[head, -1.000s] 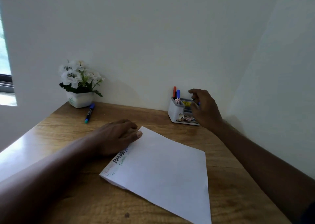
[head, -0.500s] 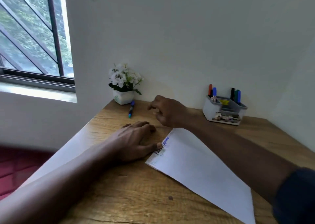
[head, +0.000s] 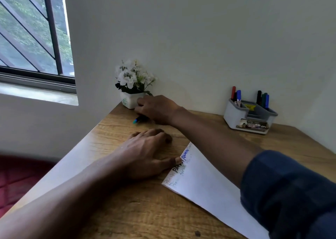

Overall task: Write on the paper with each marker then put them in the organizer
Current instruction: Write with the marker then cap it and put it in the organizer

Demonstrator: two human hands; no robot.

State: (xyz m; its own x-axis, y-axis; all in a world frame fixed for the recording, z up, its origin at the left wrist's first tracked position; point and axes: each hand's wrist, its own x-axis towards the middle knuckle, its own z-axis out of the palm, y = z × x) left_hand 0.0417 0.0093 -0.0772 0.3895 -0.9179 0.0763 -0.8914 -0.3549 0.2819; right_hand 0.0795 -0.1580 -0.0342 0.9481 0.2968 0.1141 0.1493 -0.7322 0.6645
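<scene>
From my remote seat I see the right hand [head: 158,109] reached across to the far left corner of the wooden table [head: 145,211], knuckles up, just in front of the white flower pot [head: 130,101]. Its fingers curl down over the loose marker [head: 136,120], which lies flat on the wood with only its teal end and a bit of dark barrel poking out to the left. The back of the hand hides the rest, so I cannot tell whether the fingers have actually closed round the barrel or merely rest on it. The left hand [head: 145,153] lies palm down on the table, fingers relaxed and holding nothing, with the thumb tip pressing the near-left edge of the paper [head: 209,184]. That edge carries black, blue and faint green writing. The grey organizer [head: 234,116] stands well apart at the back right, near the wall; a red marker [head: 233,91] and a blue marker [head: 238,96] stand upright in its left compartment, and a black marker [head: 259,95] with two more stands in its right one
</scene>
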